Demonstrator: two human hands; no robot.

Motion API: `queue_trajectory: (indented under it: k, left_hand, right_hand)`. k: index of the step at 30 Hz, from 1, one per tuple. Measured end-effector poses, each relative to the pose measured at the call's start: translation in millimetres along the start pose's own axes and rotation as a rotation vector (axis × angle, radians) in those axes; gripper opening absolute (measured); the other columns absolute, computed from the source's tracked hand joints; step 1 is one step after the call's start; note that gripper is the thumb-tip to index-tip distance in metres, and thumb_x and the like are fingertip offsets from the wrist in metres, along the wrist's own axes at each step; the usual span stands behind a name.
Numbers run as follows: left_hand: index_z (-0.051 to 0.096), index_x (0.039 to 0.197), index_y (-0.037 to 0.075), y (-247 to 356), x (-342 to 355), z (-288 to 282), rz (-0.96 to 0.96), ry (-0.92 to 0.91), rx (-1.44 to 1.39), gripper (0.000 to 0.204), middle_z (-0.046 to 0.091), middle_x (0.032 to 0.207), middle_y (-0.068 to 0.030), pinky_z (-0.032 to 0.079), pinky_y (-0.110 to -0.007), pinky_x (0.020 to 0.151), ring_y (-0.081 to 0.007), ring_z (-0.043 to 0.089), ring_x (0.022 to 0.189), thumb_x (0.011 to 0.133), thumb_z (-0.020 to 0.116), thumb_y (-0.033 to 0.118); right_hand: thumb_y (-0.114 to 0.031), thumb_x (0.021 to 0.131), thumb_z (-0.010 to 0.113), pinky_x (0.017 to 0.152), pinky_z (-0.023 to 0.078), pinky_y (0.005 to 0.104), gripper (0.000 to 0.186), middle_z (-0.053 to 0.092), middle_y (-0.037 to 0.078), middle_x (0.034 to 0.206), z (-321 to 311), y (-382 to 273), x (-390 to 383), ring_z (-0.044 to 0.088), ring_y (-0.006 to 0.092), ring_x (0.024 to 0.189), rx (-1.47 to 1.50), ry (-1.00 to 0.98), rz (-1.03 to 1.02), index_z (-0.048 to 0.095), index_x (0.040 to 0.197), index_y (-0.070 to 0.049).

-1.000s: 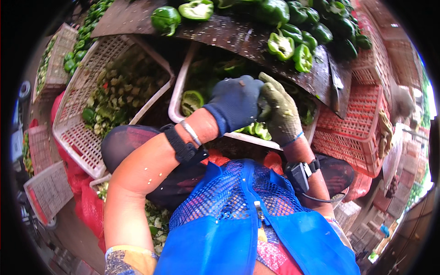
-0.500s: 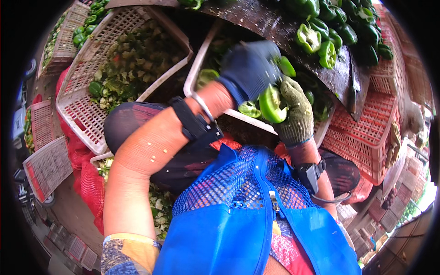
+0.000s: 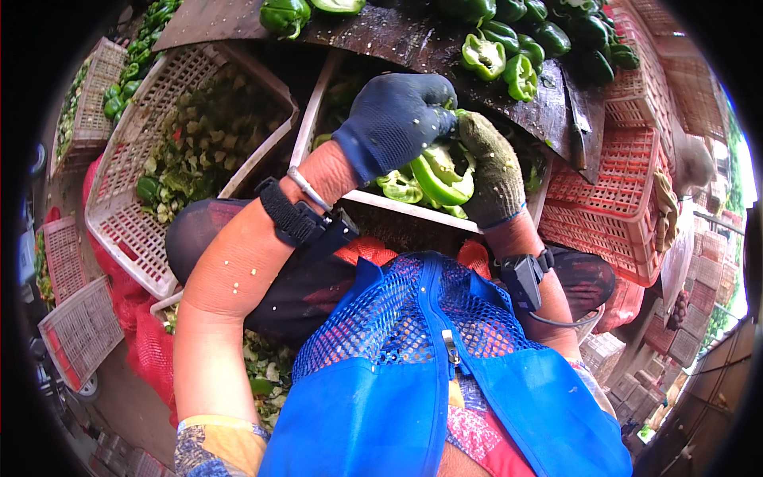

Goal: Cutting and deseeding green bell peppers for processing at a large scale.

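Your two gloved hands meet over a white plastic crate (image 3: 318, 119) with a green bell pepper (image 3: 439, 173) caught between them. Your left hand (image 3: 396, 119), in a dark blue glove, is curled closed on the pepper's upper side, its fingers bent down onto the fruit. Your right hand (image 3: 491, 171), in a speckled olive-grey knit glove, is wrapped shut around the pepper from the right and from below, so the pepper sits just under the left hand and against the palm side of the right. The pepper looks split open, its pale inner wall turned toward you, though the fingers hide just where the gloves press on it. It is held above the crate, not resting in it; more green pepper pieces (image 3: 400, 187) lie in the crate right beneath your hands. Beyond your knuckles a dark wet board (image 3: 381, 36) carries a row of whole green peppers (image 3: 509, 48). To your left, a second white basket (image 3: 119, 215) holds a heap of green and pale trimmings (image 3: 195, 143). To your right, stacked red crates (image 3: 616, 199) stand just beside the board. A black band (image 3: 288, 213) circles your left forearm and a black device (image 3: 526, 280) is strapped to your right wrist, above a blue mesh apron (image 3: 413, 374).
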State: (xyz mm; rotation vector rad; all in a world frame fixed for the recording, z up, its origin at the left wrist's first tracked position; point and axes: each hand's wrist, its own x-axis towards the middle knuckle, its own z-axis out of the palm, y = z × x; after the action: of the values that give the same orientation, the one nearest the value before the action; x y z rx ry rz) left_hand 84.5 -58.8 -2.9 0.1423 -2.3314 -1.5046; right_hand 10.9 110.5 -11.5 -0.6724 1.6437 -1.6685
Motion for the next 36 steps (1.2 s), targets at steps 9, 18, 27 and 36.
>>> queue_trajectory:
  k: [9,18,27,36]
  left_hand:
    - [0.063,0.121,0.0,-11.6,-6.4,-127.9,-0.253,0.541,0.392,0.035,0.071,0.09,-0.0132,0.055,-0.033,0.066,-0.0212,0.069,0.076,0.088,0.069,0.011]
    - [0.063,0.128,0.011,-47.3,-10.4,-3.6,-0.164,-0.133,0.534,0.053,0.066,0.111,-0.0205,0.054,-0.042,0.089,-0.0352,0.066,0.099,0.076,0.075,0.017]
    - [0.056,0.134,0.013,-72.0,37.3,74.7,-0.289,-0.57,0.712,0.061,0.061,0.125,-0.0258,0.05,-0.052,0.089,-0.0445,0.061,0.11,0.084,0.07,0.047]
    - [0.063,0.13,0.008,-167.9,83.8,77.2,-0.381,-0.336,0.449,0.049,0.057,0.14,-0.0178,0.041,-0.041,0.11,-0.0348,0.054,0.129,0.099,0.045,0.041]
  right_hand:
    - [-0.007,0.092,0.065,0.081,0.06,0.0399,0.03,0.067,0.013,0.106,-45.4,6.5,2.5,0.069,0.0255,0.093,0.545,0.244,0.265,0.061,0.121,-0.003]
    - [-0.05,0.072,0.079,0.101,0.044,0.0509,0.099,0.054,0.025,0.131,-98.1,82.2,-38.9,0.052,0.0439,0.121,-1.52,0.318,0.335,0.039,0.146,0.001]
    - [-0.038,0.088,0.061,0.108,0.043,0.0466,0.057,0.054,0.02,0.141,-156.8,155.7,45.9,0.053,0.0383,0.128,-1.52,0.373,0.263,0.056,0.137,-0.009]
    - [-0.029,0.086,0.059,0.11,0.037,0.0524,0.049,0.055,0.019,0.139,-160.7,156.4,42.3,0.051,0.0403,0.128,-1.475,0.432,0.053,0.06,0.133,-0.013]
